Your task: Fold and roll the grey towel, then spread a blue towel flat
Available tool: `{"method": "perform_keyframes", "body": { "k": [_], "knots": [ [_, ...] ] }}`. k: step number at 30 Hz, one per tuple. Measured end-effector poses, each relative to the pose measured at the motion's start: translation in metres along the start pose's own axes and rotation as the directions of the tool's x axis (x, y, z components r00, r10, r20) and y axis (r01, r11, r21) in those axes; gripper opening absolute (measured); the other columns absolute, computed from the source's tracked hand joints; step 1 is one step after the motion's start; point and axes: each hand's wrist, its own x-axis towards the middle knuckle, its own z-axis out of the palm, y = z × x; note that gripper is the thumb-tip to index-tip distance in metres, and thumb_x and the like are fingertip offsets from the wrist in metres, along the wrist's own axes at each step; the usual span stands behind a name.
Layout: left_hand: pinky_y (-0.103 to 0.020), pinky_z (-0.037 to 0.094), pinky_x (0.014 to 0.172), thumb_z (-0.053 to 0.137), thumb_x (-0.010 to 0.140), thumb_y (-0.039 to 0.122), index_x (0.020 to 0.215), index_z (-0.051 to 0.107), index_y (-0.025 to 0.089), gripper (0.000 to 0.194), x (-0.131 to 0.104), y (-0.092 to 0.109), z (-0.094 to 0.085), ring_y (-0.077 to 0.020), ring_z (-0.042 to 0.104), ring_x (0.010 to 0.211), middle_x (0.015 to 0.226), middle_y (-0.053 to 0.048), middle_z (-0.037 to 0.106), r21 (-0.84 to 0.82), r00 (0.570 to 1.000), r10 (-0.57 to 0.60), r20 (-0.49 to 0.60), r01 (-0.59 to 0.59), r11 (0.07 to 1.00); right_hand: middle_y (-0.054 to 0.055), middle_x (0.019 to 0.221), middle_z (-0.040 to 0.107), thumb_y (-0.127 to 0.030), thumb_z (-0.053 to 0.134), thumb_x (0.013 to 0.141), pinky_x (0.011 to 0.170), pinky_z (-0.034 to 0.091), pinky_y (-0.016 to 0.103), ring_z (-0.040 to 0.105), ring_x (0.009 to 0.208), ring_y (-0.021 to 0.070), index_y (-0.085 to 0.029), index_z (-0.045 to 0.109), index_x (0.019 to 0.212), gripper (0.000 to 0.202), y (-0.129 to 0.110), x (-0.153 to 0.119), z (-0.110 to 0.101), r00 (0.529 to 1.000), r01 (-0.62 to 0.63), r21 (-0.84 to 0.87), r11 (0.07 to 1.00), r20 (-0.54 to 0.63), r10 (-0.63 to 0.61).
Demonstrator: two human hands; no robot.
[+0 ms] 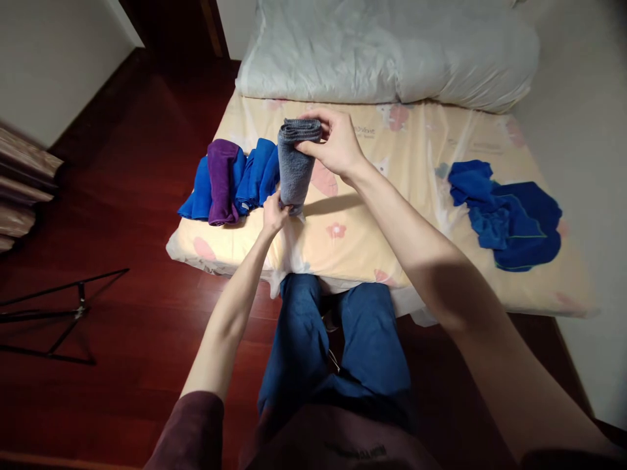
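Observation:
A folded grey towel (295,163) is held above the mattress (426,215), next to a row of folded towels. My right hand (333,143) grips its far end. My left hand (274,213) pinches its near end. To the left lie a folded blue towel (258,175), a folded purple towel (222,181) and another blue one (200,192), side by side on the patterned sheet. The grey towel hangs just right of the nearest blue one.
A pile of unfolded blue towels (509,212) lies on the right of the mattress. A white duvet (392,52) is bunched at the far end. A black stand (63,313) rests on the dark wood floor at the left. My knees touch the mattress edge.

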Motion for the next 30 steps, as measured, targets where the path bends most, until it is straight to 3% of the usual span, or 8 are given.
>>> {"method": "perform_keyframes", "body": {
  "k": [12, 16, 19, 22, 24, 26, 28, 30],
  "knots": [
    [-0.047, 0.055, 0.094, 0.069, 0.077, 0.019, 0.104, 0.071, 0.015, 0.028, 0.001, -0.027, 0.017, -0.0352, 0.069, 0.099, 0.098, -0.012, 0.075, -0.043, 0.997, -0.067, 0.044, 0.069, 0.997, 0.012, 0.123, 0.074, -0.035, 0.088, 0.079, 0.112, 0.056, 0.048, 0.071, 0.12, 0.0278, -0.016, 0.063, 0.122, 0.053, 0.046, -0.004, 0.024, 0.997, -0.059, -0.006, 0.998, 0.052, 0.059],
    [-0.049, 0.052, 0.105, 0.078, 0.072, 0.017, 0.14, 0.059, 0.015, 0.071, 0.001, -0.017, 0.007, -0.0367, 0.063, 0.122, 0.13, -0.016, 0.068, -0.161, 0.994, -0.1, -0.051, 0.091, 0.983, 0.014, 0.141, 0.066, -0.044, 0.089, 0.079, 0.12, 0.05, 0.05, 0.056, 0.143, 0.0314, -0.019, 0.055, 0.141, 0.075, 0.033, -0.004, 0.024, 1.0, -0.015, -0.11, 0.994, 0.003, 0.016],
    [-0.051, 0.047, 0.115, 0.081, 0.077, 0.026, 0.162, 0.034, 0.021, 0.097, -0.043, 0.004, -0.012, -0.0378, 0.048, 0.144, 0.159, -0.02, 0.045, -0.224, 0.943, -0.198, -0.267, 0.139, 0.965, 0.012, 0.162, 0.048, -0.051, 0.092, 0.077, 0.13, 0.04, 0.047, 0.033, 0.161, 0.0288, -0.028, 0.044, 0.156, 0.096, 0.022, -0.028, 0.006, 0.989, -0.01, -0.245, 0.97, -0.147, -0.027],
    [-0.054, 0.046, 0.118, 0.056, 0.098, 0.032, 0.169, 0.02, 0.026, 0.08, -0.15, 0.031, -0.028, -0.0326, 0.044, 0.15, 0.164, -0.018, 0.041, -0.198, 0.926, -0.216, -0.309, 0.16, 0.967, 0.008, 0.172, 0.034, -0.058, 0.08, 0.089, 0.135, 0.029, 0.051, 0.027, 0.163, 0.0248, -0.034, 0.032, 0.164, 0.093, 0.025, -0.103, -0.015, 0.936, -0.112, -0.281, 0.953, -0.352, 0.007],
    [-0.056, 0.048, 0.119, 0.046, 0.103, 0.033, 0.166, 0.033, 0.03, 0.065, -0.244, 0.047, -0.031, -0.0307, 0.05, 0.147, 0.156, -0.017, 0.053, -0.095, 0.978, -0.188, -0.088, 0.18, 0.979, 0.012, 0.174, 0.031, -0.055, 0.062, 0.103, 0.133, 0.029, 0.057, 0.033, 0.161, 0.025, -0.03, 0.027, 0.167, 0.077, 0.031, -0.187, -0.018, 0.863, -0.278, -0.258, 0.926, -0.491, 0.122],
    [-0.059, 0.046, 0.123, 0.044, 0.102, 0.03, 0.161, 0.047, 0.033, 0.058, -0.331, 0.061, -0.03, -0.0306, 0.048, 0.151, 0.156, -0.014, 0.056, 0.024, 0.977, -0.112, 0.183, 0.109, 0.994, 0.019, 0.171, 0.037, -0.055, 0.058, 0.103, 0.128, 0.036, 0.061, 0.04, 0.158, 0.0302, -0.023, 0.029, 0.167, 0.077, 0.03, -0.289, -0.008, 0.772, -0.484, -0.278, 0.83, -0.582, 0.255],
    [-0.065, 0.037, 0.13, 0.049, 0.098, 0.028, 0.158, 0.053, 0.038, 0.061, -0.393, 0.07, -0.027, -0.0325, 0.034, 0.16, 0.166, -0.008, 0.047, 0.145, 0.886, 0.004, 0.463, -0.08, 0.986, 0.023, 0.16, 0.051, -0.054, 0.054, 0.103, 0.121, 0.043, 0.067, 0.05, 0.15, 0.0372, -0.016, 0.041, 0.162, 0.072, 0.016, -0.391, 0.011, 0.749, -0.631, -0.404, 0.662, -0.537, 0.387],
    [-0.065, 0.032, 0.134, 0.051, 0.096, 0.027, 0.154, 0.057, 0.044, 0.061, -0.419, 0.074, -0.024, -0.03, 0.024, 0.162, 0.167, -0.001, 0.045, 0.22, 0.802, 0.026, 0.597, -0.194, 0.956, 0.019, 0.162, 0.052, -0.047, 0.049, 0.104, 0.125, 0.036, 0.07, 0.044, 0.155, 0.0398, -0.019, 0.057, 0.152, 0.056, -0.008, -0.472, 0.033, 0.79, -0.606, -0.594, 0.529, -0.376, 0.484]
  ]
}}
